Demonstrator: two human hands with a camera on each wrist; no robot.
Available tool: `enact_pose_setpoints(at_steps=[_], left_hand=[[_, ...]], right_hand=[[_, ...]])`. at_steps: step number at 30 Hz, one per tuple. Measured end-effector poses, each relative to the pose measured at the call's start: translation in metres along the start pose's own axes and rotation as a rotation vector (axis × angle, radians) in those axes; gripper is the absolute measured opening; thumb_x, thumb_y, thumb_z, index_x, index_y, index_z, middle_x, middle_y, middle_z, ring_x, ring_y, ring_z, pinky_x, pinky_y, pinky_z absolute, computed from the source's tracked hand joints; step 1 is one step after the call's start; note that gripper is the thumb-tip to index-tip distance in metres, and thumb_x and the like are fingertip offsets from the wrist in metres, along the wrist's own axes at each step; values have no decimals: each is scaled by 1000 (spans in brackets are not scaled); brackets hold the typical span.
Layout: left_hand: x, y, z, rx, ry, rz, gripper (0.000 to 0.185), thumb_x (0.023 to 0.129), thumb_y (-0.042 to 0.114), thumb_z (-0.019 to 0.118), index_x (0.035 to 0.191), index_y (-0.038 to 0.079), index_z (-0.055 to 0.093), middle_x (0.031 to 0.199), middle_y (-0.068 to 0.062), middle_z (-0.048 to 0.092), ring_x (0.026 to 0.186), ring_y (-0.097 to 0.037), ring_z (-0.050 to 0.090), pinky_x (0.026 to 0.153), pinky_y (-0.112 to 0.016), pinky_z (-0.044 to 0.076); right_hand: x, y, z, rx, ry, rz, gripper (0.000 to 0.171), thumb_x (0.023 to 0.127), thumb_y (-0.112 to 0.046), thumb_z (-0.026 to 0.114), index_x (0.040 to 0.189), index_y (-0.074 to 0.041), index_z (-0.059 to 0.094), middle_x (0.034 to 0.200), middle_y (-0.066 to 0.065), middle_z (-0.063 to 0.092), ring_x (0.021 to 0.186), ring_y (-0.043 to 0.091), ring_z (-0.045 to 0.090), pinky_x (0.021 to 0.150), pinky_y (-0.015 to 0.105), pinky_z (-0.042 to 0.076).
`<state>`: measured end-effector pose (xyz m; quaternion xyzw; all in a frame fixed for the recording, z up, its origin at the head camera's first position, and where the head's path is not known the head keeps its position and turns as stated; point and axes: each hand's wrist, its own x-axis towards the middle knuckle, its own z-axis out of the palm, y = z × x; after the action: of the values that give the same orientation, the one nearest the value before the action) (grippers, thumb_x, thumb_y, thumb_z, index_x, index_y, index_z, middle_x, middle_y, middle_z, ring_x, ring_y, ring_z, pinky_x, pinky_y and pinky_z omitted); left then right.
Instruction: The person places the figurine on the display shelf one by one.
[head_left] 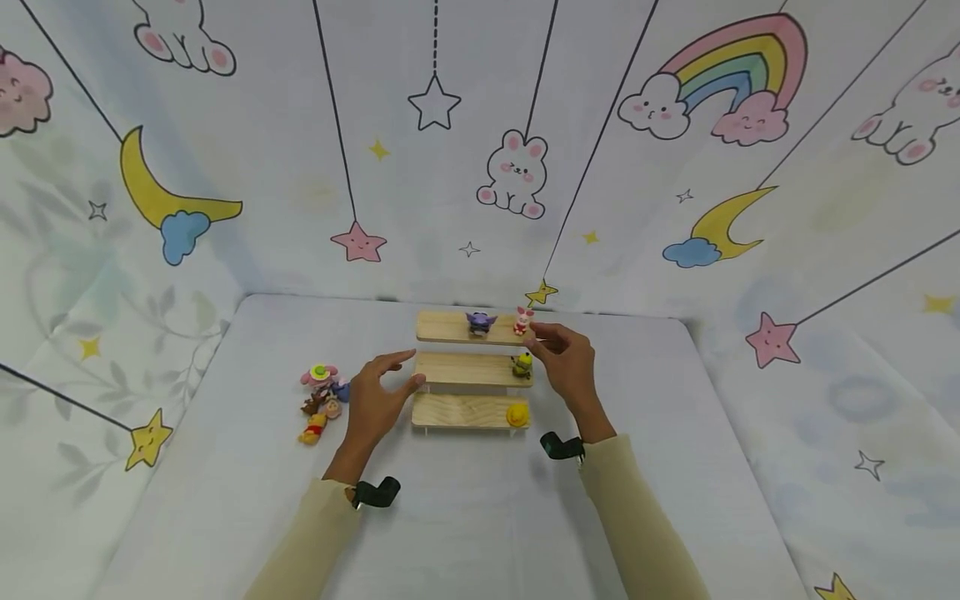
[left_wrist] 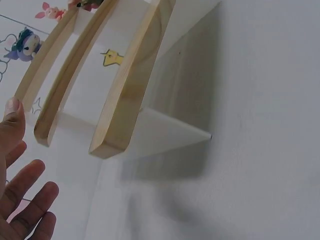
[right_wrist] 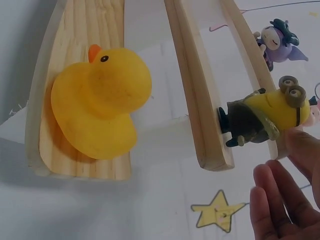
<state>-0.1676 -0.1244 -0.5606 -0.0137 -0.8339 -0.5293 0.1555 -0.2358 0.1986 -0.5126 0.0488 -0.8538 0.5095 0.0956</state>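
Observation:
In the head view, my right hand (head_left: 568,358) is at the right end of the top wooden shelf (head_left: 442,327), fingertips beside a pink piglet figurine (head_left: 522,322). A purple figurine (head_left: 480,323) stands left of the piglet. My left hand (head_left: 377,400) has its fingers spread, with the thumb tip close to the shelves' left ends. On the middle shelf (head_left: 457,369) stands a minion figurine (right_wrist: 257,117). The bottom shelf (head_left: 457,411) bears a yellow rubber duck (right_wrist: 95,105). The right wrist view hides most of the piglet behind the minion.
A cluster of small figurines (head_left: 322,387) lies left of my left hand, with a yellow bear in red (head_left: 312,429) nearest me. White cloth covers the table (head_left: 465,517). Behind it hangs a cloth backdrop (head_left: 300,150) printed with rabbits, stars and moons.

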Motion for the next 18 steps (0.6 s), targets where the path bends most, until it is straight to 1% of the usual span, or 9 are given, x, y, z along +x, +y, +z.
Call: enact_pose_setpoints(at_steps=[5,8,9,13,15,18], left_hand=[[1,-2,-21,74,62,-5,51,90,28,87,139,22,73,136,-9,73,123,-32,66,105,-61,51],[2,-6,-36,101,99,2,53,87,23,89,138,20,73,135,-10,73,122,-33,65,104,-61,50],[3,-7,-41,113,111,8,54,86,22,90,137,20,73,134,-10,73,121,-33,66,102,-60,50],[6,-19,-60,161,158,53,55,82,15,93,134,17,75,130,-13,75,111,-36,68,93,-58,52],[7,-25,-69,184,176,66,57,80,12,94,133,16,75,128,-14,75,109,-37,69,91,-57,53],[7,-33,-82,224,191,54,58,79,8,95,133,15,76,129,-16,75,110,-38,68,93,-58,52]], right_hand=[[0,0,-2,-17,6,19,31,96,-36,80,124,-24,79,122,-3,79,101,18,74,90,26,61],[-1,1,-2,-15,6,27,31,96,-37,80,125,-24,79,122,-3,78,101,17,74,90,25,60],[-1,2,-2,-14,7,28,31,96,-37,80,124,-24,79,122,-4,78,101,17,74,90,24,60],[-1,2,-1,4,7,14,31,96,-37,81,124,-23,79,121,-2,79,101,18,74,88,19,58],[-1,2,-1,14,5,3,32,96,-36,81,125,-22,79,120,0,79,100,19,75,88,18,58],[-1,2,0,29,4,-5,31,96,-35,81,124,-22,79,118,1,79,99,20,75,87,17,58]])
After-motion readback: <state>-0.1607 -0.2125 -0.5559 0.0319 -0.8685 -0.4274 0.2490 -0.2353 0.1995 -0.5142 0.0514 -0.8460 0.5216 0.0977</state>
